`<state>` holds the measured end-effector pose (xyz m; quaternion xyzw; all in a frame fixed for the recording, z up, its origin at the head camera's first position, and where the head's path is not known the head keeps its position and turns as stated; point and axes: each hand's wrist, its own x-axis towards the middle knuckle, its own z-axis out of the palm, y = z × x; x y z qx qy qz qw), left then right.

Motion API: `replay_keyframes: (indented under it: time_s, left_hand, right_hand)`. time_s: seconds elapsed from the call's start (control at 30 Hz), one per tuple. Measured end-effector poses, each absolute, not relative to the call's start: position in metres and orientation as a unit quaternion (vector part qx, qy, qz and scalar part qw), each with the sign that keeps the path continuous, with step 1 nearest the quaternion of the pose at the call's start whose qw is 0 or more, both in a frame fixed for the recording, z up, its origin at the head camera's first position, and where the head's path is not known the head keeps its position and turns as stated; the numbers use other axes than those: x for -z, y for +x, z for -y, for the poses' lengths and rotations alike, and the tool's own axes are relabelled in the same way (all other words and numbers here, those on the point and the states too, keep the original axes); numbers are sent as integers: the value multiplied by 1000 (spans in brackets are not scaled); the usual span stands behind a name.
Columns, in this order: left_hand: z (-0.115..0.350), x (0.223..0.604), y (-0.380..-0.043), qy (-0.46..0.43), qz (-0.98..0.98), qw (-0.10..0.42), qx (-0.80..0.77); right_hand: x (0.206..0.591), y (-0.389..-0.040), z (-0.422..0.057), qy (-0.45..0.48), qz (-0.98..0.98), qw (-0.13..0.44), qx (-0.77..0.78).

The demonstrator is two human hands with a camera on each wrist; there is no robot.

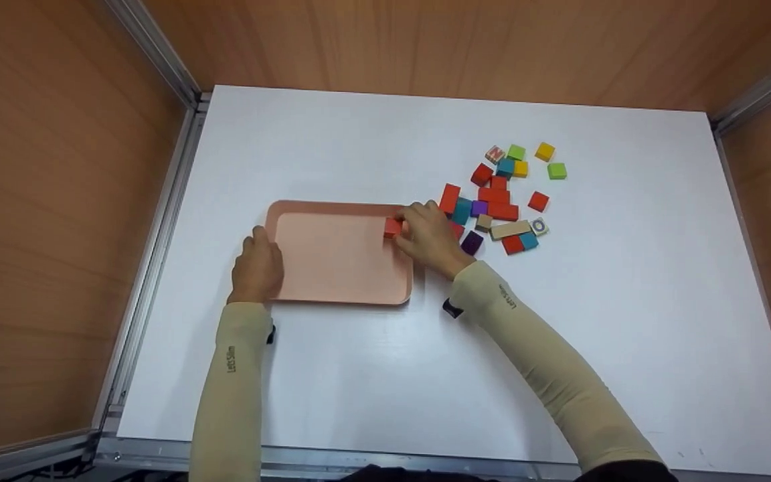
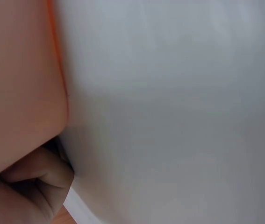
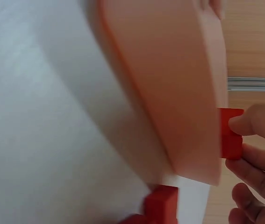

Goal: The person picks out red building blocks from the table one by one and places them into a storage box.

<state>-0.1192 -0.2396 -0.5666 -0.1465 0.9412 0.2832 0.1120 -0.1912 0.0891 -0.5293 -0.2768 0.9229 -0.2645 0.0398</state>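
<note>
A shallow pink tray [image 1: 338,261] stands on the white table, and in the left wrist view its underside and edge fill the left part. My left hand [image 1: 258,266] grips the tray's left edge, its fingers curled at the rim in the left wrist view. Over the tray's right end, my right hand [image 1: 431,235] pinches a red block [image 1: 392,227] between thumb and fingers. In the right wrist view that red block [image 3: 231,134] shows just past the tray's wall. Whether it is one piece or two stacked cannot be told.
Several coloured blocks lie right of the tray, among them a red block [image 1: 494,195], a purple block [image 1: 472,242], a beige plank [image 1: 510,230], a green block [image 1: 557,171] and a lettered cube [image 1: 494,154]. Wooden panels [image 1: 425,47] enclose the table's back and sides.
</note>
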Motion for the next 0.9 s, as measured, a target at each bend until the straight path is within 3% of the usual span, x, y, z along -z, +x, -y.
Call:
replay_keyframes:
  time_s: [0.17,0.57,0.9]
  left_hand:
    - [238,568,-117,-140,-943,108,-281]
    - [239,568,-115,-136,-945,106,-277]
    - [239,566,-117,-141,-943,105,-283]
  right_hand:
    - [541,-186,-89,-268,-929,80,243]
    - [544,-185,-88,-261,-925,116,251]
    - [537,-195,-107,-270,-891,101,351]
